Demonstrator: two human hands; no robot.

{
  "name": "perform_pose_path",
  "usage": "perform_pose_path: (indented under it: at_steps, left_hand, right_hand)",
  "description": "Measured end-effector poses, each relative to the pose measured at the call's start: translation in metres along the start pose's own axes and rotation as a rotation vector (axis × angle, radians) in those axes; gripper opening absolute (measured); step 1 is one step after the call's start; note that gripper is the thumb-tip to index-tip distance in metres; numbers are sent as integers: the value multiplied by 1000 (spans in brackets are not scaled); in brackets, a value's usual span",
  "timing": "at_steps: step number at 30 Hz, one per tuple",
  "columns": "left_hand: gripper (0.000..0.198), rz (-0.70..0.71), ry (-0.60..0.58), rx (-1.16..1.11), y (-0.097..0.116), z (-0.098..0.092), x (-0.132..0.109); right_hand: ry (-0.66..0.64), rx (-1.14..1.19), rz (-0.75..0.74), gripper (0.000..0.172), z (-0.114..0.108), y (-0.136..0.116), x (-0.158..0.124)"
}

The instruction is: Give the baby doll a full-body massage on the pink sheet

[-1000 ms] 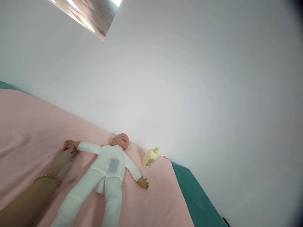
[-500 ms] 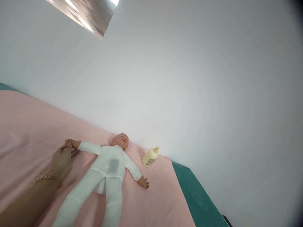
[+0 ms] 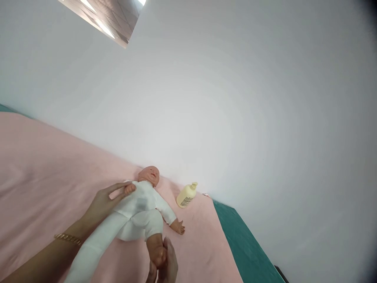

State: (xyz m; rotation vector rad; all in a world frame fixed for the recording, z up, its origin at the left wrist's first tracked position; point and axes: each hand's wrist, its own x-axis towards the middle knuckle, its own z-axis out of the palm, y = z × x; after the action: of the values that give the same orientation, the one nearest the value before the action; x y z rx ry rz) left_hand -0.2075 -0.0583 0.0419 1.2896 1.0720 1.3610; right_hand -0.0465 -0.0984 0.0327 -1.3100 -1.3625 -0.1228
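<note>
A baby doll point(image 3: 141, 194) in a white suit lies on its back, with a grey patch on its chest. My left hand point(image 3: 108, 200), with a gold bracelet at the wrist, is closed on the doll's hand point(image 3: 129, 188) and keeps it folded over the chest. Low in the view, my right hand point(image 3: 169, 261) grips the doll's bare foot point(image 3: 157, 251), and that leg is bent up at the knee. The doll's other arm point(image 3: 167, 214) lies stretched out on the cloth, palm up. Its other leg point(image 3: 92, 245) stays straight.
The doll lies on a pink cloth point(image 3: 53, 157) spread over a green surface point(image 3: 241, 232). Beside the doll's head stands a pale yellow pump bottle point(image 3: 187, 195). A white wall point(image 3: 235, 118) rises behind, with a mirror-like panel point(image 3: 112, 17) at the top.
My left hand has brought the doll's hand from the outstretched side in onto its chest. My right hand has come into view holding the foot, and that leg is now bent up.
</note>
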Motion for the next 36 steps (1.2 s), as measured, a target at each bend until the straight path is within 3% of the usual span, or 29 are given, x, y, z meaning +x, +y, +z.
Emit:
perform_pose_path:
  at_steps: [5,11,17,22,25,27,32,36]
  left_hand:
    - [40,213,-173,97,-30,1,13]
    - [21,427,-233,197,-39,1,23]
    - [27,283,-237,121,-32,1,21]
    - [43,88,-110,0,-16,-4,15]
    - [47,-18,-21,-83,-5,-8,12]
    - [46,-24,61,-144,-1,-13,12]
    - [37,-58,347,-265,-4,-24,17]
    - [43,-120,568,-346,-10,-30,16]
  right_hand:
    - [101,-31,52,45,-56,-2,-67]
    - [180,-55,78,39,-60,4,-77]
    - [159,-41,176,45,-68,-12,-73]
    - [161,-62,130,44,-81,-39,-71]
    - [155,-76,104,43,-65,-48,-52]
    - [141,-88,86,48,-39,-50,-25]
    - [94,-134,65,34,43,-44,59]
    - [97,-175,78,35,78,-36,92]
